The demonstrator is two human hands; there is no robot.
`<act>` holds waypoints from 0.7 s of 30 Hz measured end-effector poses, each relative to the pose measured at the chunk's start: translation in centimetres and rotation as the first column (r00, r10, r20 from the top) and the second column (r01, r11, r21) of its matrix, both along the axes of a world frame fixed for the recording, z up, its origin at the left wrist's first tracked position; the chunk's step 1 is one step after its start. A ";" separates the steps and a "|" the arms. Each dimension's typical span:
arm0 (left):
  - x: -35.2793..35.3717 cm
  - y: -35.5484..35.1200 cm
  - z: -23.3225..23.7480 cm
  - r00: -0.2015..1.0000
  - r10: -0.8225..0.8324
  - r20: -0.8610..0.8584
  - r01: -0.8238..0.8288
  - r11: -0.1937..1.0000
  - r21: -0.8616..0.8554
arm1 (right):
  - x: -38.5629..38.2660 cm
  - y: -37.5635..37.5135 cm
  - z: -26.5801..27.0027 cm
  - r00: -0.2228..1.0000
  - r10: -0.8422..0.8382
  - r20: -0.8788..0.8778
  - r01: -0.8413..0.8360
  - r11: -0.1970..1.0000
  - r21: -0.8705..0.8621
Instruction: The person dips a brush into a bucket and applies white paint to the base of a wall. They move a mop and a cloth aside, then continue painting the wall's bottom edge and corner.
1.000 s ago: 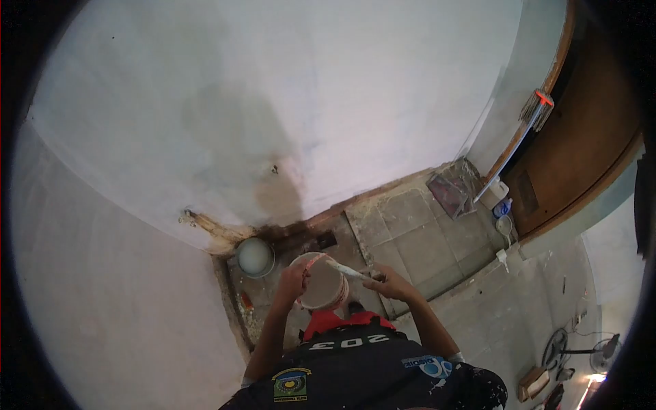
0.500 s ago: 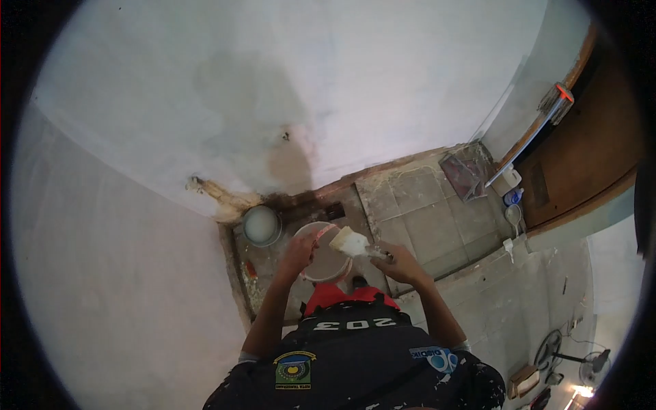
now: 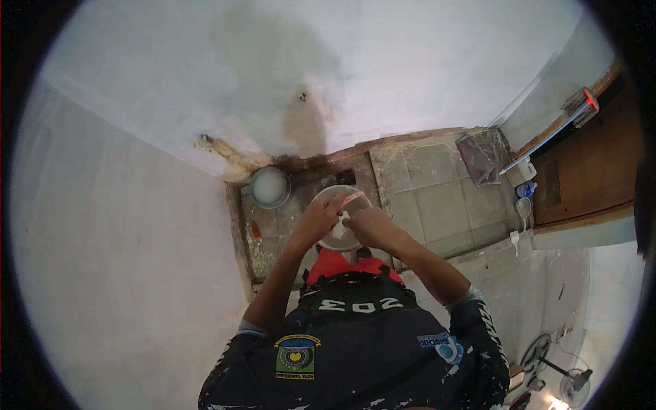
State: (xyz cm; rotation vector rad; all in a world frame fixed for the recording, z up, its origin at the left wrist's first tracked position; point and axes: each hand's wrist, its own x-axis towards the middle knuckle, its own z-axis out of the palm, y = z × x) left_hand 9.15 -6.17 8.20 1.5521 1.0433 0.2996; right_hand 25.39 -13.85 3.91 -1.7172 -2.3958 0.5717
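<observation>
A pale bucket [image 3: 331,243] hangs in front of my legs, with a pink strap-like handle [image 3: 353,198] across its top. My left hand [image 3: 322,219] is closed around the handle's left part. Over the bucket's mouth, my right hand [image 3: 369,227] is closed on a paintbrush [image 3: 343,225]. Only a whitish part of the brush shows between my hands; its bristles are down in the bucket and its grip is covered by my fingers. How much the bucket contains is hard to see.
A second bucket [image 3: 270,186] with whitish liquid stands in the floor corner. An orange object [image 3: 255,230] lies by the left wall. A long-poled paint roller [image 3: 581,108] leans near the brown door [image 3: 594,157]. Plastic containers [image 3: 525,190] stand beside it. A fan [image 3: 540,353] is at lower right.
My right hand has moved left and brought the brush from beside the bucket down into it. The bucket and my left hand sit higher and farther right in view.
</observation>
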 end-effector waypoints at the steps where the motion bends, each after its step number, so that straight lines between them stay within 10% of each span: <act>1: 0.1 -0.1 0.5 1.000 -0.008 -0.028 0.008 1.000 0.011 | -0.2 0.2 -0.5 1.000 0.026 -0.001 -0.026 1.000 -0.001; 6: 0.9 -0.6 0.8 0.999 -0.030 -0.024 0.031 0.998 0.048 | -1.0 1.1 -3.8 0.999 0.043 -0.019 -0.042 0.999 0.029; 8: 1.0 -0.5 -0.9 0.984 -0.176 0.030 0.146 0.893 0.426 | -0.8 1.3 -4.9 0.999 0.035 -0.029 -0.035 0.999 0.016; 11: 2.4 -1.2 2.8 0.995 -0.082 0.049 0.079 0.995 0.060 | -0.9 1.7 -6.9 0.999 -0.028 -0.037 0.030 0.998 0.056; 16: 4.6 -1.7 5.1 0.986 -0.158 0.050 0.155 0.986 0.058 | -0.1 2.3 -6.4 0.976 -0.167 -0.138 0.141 0.973 -0.183; 21: 7.3 -1.5 5.2 0.970 -0.241 0.022 0.237 0.964 0.120 | 2.4 2.1 -5.4 0.911 -0.222 -0.348 0.229 0.973 -0.022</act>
